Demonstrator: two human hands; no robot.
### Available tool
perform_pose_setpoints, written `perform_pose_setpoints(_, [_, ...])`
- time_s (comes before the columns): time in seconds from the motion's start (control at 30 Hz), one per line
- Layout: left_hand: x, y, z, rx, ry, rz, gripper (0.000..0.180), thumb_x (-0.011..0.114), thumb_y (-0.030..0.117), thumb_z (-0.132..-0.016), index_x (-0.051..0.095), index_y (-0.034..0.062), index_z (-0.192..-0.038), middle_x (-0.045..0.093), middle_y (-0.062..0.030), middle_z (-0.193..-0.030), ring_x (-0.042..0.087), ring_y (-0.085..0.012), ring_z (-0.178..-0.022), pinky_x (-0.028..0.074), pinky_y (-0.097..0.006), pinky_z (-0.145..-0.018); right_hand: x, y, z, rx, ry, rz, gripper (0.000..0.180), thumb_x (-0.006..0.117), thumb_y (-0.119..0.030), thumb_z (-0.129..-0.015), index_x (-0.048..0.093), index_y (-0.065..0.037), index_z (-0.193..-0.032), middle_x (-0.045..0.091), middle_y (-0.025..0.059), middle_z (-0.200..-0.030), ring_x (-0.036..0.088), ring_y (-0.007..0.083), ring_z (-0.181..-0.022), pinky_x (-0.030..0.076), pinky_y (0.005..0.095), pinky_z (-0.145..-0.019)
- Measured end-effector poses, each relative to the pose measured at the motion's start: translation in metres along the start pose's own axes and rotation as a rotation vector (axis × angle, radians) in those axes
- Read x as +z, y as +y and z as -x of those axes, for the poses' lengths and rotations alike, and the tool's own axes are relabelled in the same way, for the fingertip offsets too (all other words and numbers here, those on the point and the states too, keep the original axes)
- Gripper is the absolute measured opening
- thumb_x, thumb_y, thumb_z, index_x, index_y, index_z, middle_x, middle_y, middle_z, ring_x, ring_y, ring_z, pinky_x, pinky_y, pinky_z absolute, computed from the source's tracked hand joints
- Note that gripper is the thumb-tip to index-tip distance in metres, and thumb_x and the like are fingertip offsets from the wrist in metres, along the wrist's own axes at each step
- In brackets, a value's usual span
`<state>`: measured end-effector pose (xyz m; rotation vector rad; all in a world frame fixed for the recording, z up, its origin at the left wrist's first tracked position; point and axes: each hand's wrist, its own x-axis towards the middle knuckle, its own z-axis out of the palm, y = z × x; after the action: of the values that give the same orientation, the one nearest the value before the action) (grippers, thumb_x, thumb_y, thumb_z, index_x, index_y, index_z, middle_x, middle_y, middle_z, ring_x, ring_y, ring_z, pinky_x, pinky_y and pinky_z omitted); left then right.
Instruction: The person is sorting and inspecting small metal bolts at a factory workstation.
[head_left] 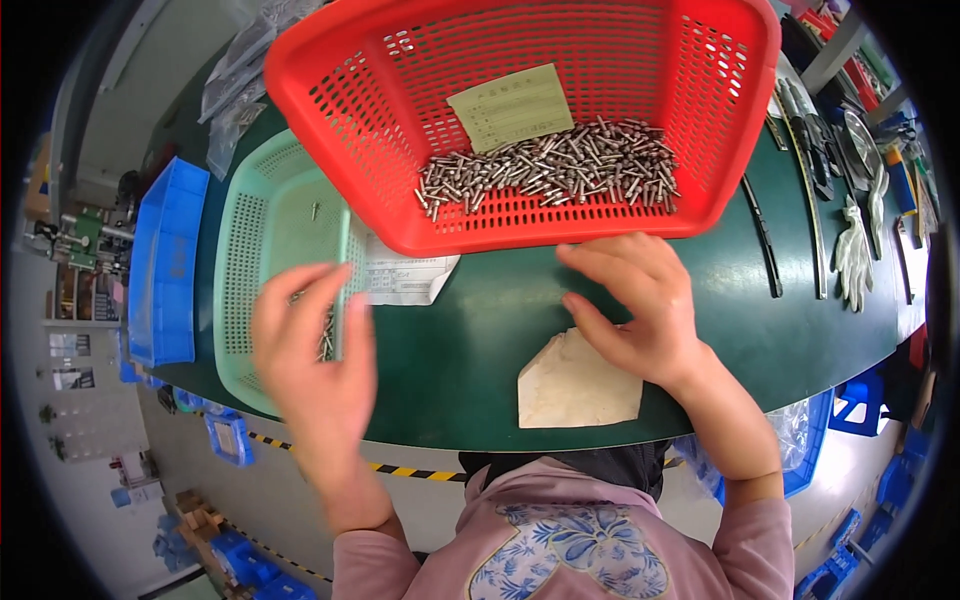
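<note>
A red perforated plastic basket [400, 225] sits tilted toward me, with a heap of small silvery metal pins [560, 165] and a yellowish paper slip [512, 105] inside. My right hand [640, 305] is open just below its front rim, thumb and fingers apart and nothing between them. On the left, my left hand [315, 355] hovers over the right side of a pale green basket [238, 300]. It is slightly blurred, with thumb and forefinger apart and nothing visible in them. A few metal pins [326, 335] lie in the green basket, partly hidden by that hand.
A cream-coloured pad [580, 385] lies near the table's front edge. Printed paper [408, 277] sticks out beneath the baskets. A blue bin [168, 262] stands at the left. On the right are a white glove [853, 255], a dark rod [762, 237] and several tools.
</note>
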<state>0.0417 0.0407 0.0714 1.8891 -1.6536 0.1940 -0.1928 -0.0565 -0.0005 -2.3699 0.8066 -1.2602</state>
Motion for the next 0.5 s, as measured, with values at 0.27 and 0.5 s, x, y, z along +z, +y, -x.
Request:
perform_pose_setpoints(0.27, [0.102, 0.033, -0.039, 0.257, -0.200, 0.082, 0.015, 0.071, 0.010, -0.073, 0.068, 0.0031, -0.086, 0.057, -0.0084, -0.088, 0.055, -0.0278, -0.086, 0.047, -0.038, -0.074, 0.008, -0.011, 0.006, 0.022, -0.151, 0.007, 0.018, 0.074, -0.021, -0.063, 0.058, -0.012, -0.061, 0.050, 0.0012, -0.058, 0.051, 0.0207, -0.056, 0.038, 0.0350, -0.053])
perform_pose_setpoints(0.5, [0.125, 0.043, -0.052, 0.348, -0.211, 0.045, 0.015, 0.072, 0.010, -0.072, 0.069, 0.0038, -0.085, 0.057, -0.0078, -0.086, 0.055, -0.0264, -0.085, 0.047, -0.037, -0.073, 0.010, -0.011, 0.009, -0.023, -0.146, 0.027, 0.016, 0.076, -0.018, -0.061, 0.061, -0.013, -0.066, 0.049, -0.0007, -0.058, 0.050, 0.0198, -0.055, 0.037, 0.0341, -0.052])
